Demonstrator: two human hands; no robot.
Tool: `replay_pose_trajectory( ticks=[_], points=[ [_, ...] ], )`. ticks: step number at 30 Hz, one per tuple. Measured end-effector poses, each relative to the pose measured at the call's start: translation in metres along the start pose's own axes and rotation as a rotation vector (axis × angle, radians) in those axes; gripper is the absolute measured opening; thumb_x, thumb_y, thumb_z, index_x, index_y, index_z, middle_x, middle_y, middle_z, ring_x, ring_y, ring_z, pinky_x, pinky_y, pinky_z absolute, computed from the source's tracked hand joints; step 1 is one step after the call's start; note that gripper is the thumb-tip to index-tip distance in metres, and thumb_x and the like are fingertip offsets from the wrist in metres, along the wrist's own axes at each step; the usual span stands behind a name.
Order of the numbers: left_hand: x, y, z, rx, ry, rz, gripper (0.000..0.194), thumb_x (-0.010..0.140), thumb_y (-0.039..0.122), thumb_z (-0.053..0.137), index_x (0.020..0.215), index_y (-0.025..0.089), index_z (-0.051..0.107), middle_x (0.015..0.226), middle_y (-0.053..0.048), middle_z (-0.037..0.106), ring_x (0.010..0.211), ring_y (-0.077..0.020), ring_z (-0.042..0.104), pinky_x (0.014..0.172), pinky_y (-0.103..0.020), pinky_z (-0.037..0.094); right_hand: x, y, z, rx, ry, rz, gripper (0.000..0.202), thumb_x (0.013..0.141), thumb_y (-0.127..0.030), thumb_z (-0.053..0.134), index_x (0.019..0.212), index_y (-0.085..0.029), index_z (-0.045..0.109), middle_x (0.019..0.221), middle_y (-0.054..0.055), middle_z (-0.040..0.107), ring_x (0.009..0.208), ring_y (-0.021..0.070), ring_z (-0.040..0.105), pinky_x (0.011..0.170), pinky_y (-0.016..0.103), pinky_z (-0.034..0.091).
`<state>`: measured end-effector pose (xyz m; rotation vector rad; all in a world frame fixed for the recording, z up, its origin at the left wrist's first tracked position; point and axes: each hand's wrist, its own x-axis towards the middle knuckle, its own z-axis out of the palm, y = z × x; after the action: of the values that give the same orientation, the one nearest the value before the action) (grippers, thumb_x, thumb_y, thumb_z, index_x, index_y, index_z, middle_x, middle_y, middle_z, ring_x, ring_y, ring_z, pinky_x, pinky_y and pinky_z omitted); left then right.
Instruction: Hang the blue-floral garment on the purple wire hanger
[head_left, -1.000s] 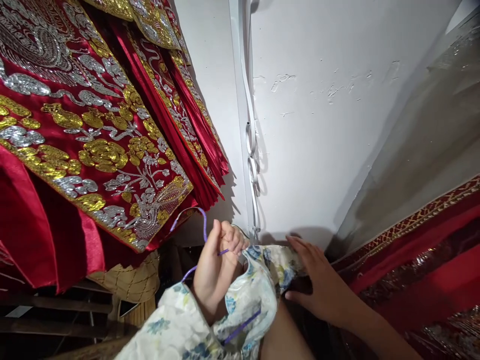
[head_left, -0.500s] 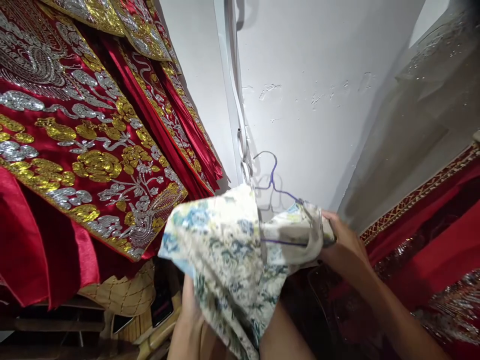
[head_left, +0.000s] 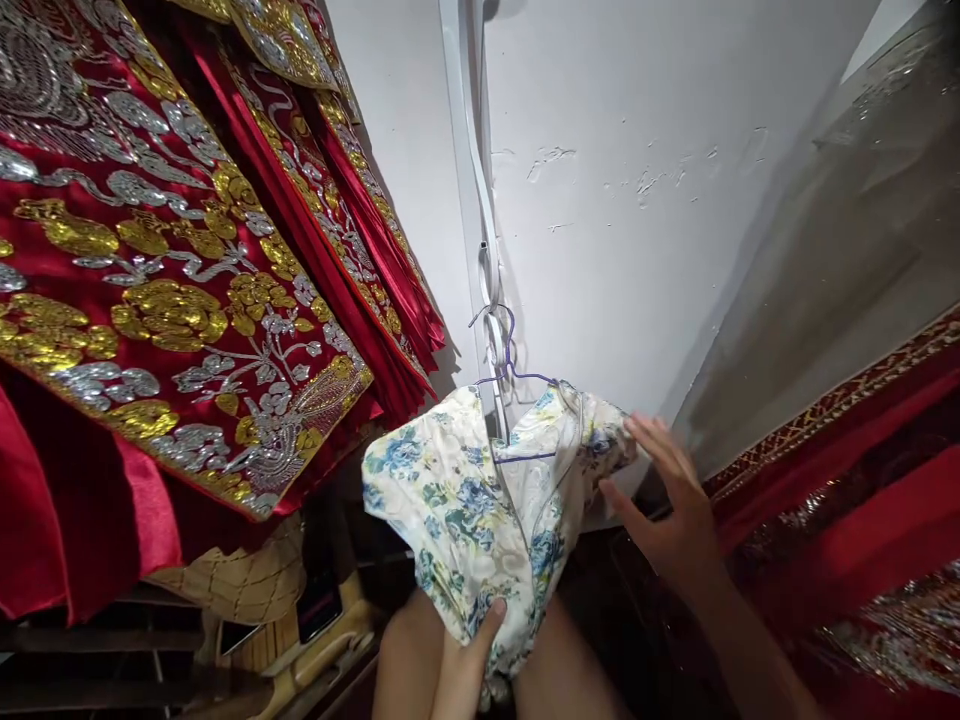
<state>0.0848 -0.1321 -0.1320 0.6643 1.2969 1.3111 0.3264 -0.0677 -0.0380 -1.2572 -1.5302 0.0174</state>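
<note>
A white short-sleeved top with blue and yellow flowers hangs on a purple wire hanger, its front sides meeting in a V neckline. My left hand grips the lower front of the top, thumb over the cloth and fingers hidden behind it. Beside the sleeve on the right, my right hand has its thumb and fingers apart. Its fingertips are at the sleeve edge; whether they touch it I cannot tell. The hanger's hook is in front of a pale looped strap along the wall.
Red costumes with gold and silver sequins hang at the left. More red beaded cloth hangs at the right, under a clear plastic cover. A wooden chair with a phone on it stands at the lower left, near my knees.
The top has straightened and its front now faces me. The hanger has shifted left, towards the strap. My left hand has moved to the lower front, and my right hand has opened at the sleeve.
</note>
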Motion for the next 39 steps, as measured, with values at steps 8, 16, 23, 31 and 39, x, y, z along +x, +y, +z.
replay_pose_trajectory(
  ticks=[8,16,23,31,39],
  points=[
    [0.016,-0.035,-0.003,0.008,0.011,-0.073,0.075,0.056,0.055,0.088,0.118,0.018,0.069,0.112,-0.016,0.075,0.13,-0.0344,0.057,0.115,-0.05,0.038,-0.127,-0.018,0.074,0.584,-0.144,0.653,0.029,0.08,-0.039,0.072,0.101,-0.019,0.068,0.081,0.006,0.069,0.073,0.0222,0.068,0.066,0.031,0.056],
    [0.03,-0.047,-0.019,0.002,0.048,-0.12,0.074,0.047,0.051,0.091,0.112,0.02,0.072,0.116,-0.017,0.073,0.126,-0.0412,0.059,0.105,-0.055,0.049,-0.079,-0.018,0.086,0.603,-0.447,0.582,0.02,0.077,-0.03,0.072,0.09,-0.019,0.064,0.075,0.003,0.064,0.068,0.0195,0.064,0.062,0.028,0.051],
    [0.018,-0.017,-0.027,0.047,0.092,-0.038,0.071,0.065,0.052,0.084,0.125,0.019,0.065,0.132,-0.015,0.066,0.14,-0.0347,0.046,0.118,-0.05,0.035,-0.11,-0.031,0.084,0.618,-0.12,0.768,0.028,0.081,-0.043,0.07,0.094,-0.02,0.06,0.073,0.0,0.06,0.071,0.0193,0.064,0.067,0.028,0.052],
    [0.022,0.0,-0.048,0.262,0.343,0.175,0.064,0.062,0.053,0.083,0.112,0.016,0.068,0.117,-0.015,0.07,0.128,-0.0385,0.055,0.11,-0.049,0.043,-0.117,-0.032,0.09,0.629,0.044,0.796,0.026,0.083,-0.043,0.07,0.081,-0.021,0.055,0.082,0.002,0.065,0.076,0.018,0.065,0.072,0.028,0.054],
    [-0.004,0.012,-0.012,0.267,0.7,0.916,0.033,0.075,0.038,0.078,0.1,0.023,0.065,0.109,-0.007,0.064,0.096,-0.0242,0.061,0.081,-0.034,0.049,-0.114,-0.06,0.091,0.674,0.132,0.785,0.022,0.087,-0.039,0.068,0.083,-0.024,0.052,0.082,0.002,0.064,0.078,0.0176,0.063,0.074,0.027,0.053]
  ],
)
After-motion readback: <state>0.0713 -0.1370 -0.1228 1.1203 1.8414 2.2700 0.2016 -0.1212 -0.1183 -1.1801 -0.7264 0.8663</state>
